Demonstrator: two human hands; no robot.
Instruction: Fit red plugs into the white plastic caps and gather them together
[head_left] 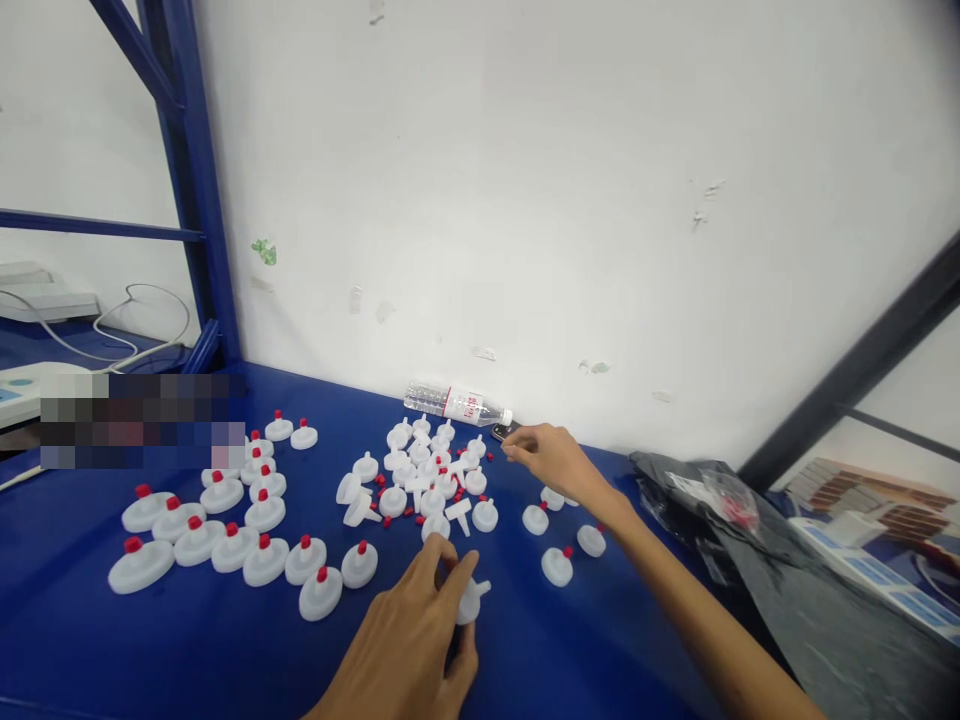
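Near the front edge of the blue table, my left hand (409, 630) is closed around the rim of a white nozzle cap (468, 603), a disc with a thin spout; no red tip shows on this one. My right hand (553, 462) reaches over the back right of the heap, fingers pinched together; what lies between them, if anything, is too small to see. Between the hands lies a heap of white nozzle caps (393, 502), mixed with small red tip caps (388, 521). To the left stand several red-tipped nozzle caps (200, 541) in loose rows.
A clear plastic bottle (461, 404) lies along the wall, with a dark device (501, 431) beside its neck. A few red-tipped caps (557, 567) sit under my right forearm. Grey plastic bags (795, 590) cover the right side. A blue frame post (202, 190) rises at left.
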